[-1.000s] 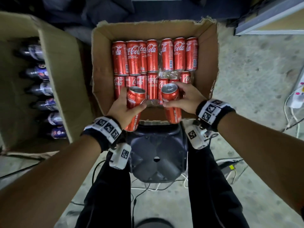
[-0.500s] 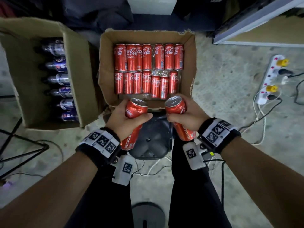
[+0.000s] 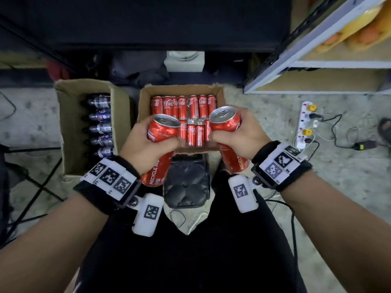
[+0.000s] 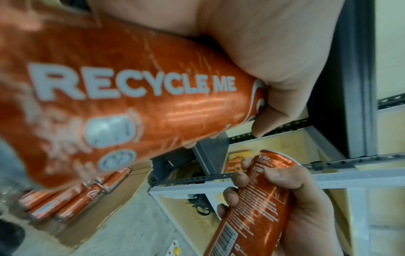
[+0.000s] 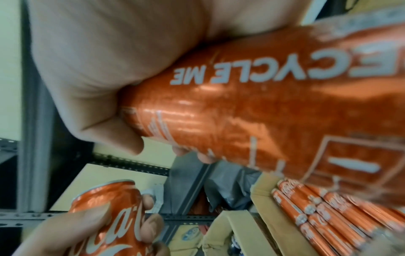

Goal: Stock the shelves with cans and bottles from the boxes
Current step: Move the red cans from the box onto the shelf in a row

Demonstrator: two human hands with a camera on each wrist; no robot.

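Left hand [image 3: 146, 148] wraps fingers and thumb around 1 red aluminium cola can [image 3: 159, 149], tilted with its silver top [image 3: 166, 120] away from the body; the left wrist view shows white "RECYCLE ME" lettering on its side. Right hand [image 3: 239, 137] likewise clasps a second red cola can [image 3: 229, 140], tilted the same way. Both cans are held above the near edge of the open brown cardboard box [image 3: 220, 96] on the floor, which contains 2 rows of red cans lying flat [image 3: 186, 106]. To its left, a second cardboard box [image 3: 69, 127] holds dark bottles [image 3: 99, 129]. A grey metal shelf unit with wooden boards [image 3: 317, 77] stands at upper right.
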